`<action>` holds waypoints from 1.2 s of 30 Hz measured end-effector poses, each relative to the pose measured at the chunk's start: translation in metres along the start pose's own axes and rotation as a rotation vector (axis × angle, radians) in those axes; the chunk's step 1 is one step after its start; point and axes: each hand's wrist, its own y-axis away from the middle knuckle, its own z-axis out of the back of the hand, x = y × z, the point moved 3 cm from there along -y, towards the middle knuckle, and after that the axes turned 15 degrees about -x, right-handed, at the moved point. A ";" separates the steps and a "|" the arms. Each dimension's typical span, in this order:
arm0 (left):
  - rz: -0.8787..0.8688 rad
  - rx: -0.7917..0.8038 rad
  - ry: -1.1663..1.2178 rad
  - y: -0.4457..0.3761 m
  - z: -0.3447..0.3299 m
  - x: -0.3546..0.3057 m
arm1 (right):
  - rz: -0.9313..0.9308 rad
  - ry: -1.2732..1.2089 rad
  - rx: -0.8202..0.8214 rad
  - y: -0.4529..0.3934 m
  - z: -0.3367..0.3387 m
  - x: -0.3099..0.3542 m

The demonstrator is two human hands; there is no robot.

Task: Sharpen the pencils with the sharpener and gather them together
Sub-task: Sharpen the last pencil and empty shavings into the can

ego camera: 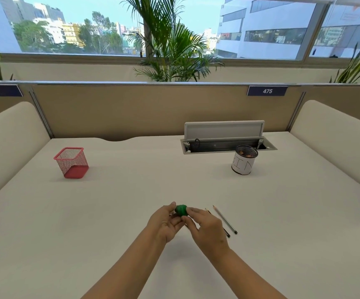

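A small green sharpener (pixel 181 209) is pinched between the fingertips of both hands over the near middle of the white desk (pixel 131 186). My left hand (pixel 164 223) grips its left side and my right hand (pixel 205 227) its right side. Just right of my right hand, two pencils lie side by side on the desk: a dark one (pixel 227 233), mostly hidden by the hand, and a grey-green one (pixel 225 220) with its tip pointing away. I cannot tell whether a pencil is inside the sharpener.
A red mesh holder (pixel 72 162) stands tilted at the far left. A mesh cup wrapped in white paper (pixel 243 160) holds shavings at the far right, in front of an open cable hatch (pixel 224 139). Padded dividers flank the desk.
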 end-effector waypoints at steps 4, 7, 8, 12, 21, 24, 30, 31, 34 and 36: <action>-0.034 0.004 0.001 0.001 -0.004 0.001 | -0.022 0.025 0.011 -0.001 -0.002 0.001; -0.043 0.009 -0.019 -0.002 -0.003 0.002 | -0.137 -0.036 0.017 -0.002 -0.003 -0.004; -0.035 0.017 -0.015 -0.001 -0.003 0.001 | -0.212 -0.060 0.021 -0.003 -0.003 -0.006; -0.021 0.047 0.016 0.002 -0.006 -0.001 | -0.302 -0.033 0.146 -0.012 -0.007 -0.006; -0.385 0.037 -0.663 -0.004 0.002 -0.019 | -0.274 0.081 0.378 -0.039 -0.004 -0.001; -0.701 0.147 -1.020 -0.002 -0.006 -0.024 | -0.336 0.040 0.438 -0.048 -0.002 -0.001; -1.198 0.206 -1.283 -0.010 -0.013 -0.017 | -0.413 -0.009 0.503 -0.063 0.002 -0.002; -1.223 0.258 -1.230 -0.007 -0.015 -0.014 | -0.417 -0.012 0.508 -0.065 0.003 -0.001; -1.233 0.348 -1.131 -0.001 -0.014 -0.007 | -0.437 -0.024 0.537 -0.069 0.006 -0.001; -1.226 0.360 -1.128 -0.002 -0.012 -0.005 | -0.465 -0.040 0.574 -0.069 0.008 0.000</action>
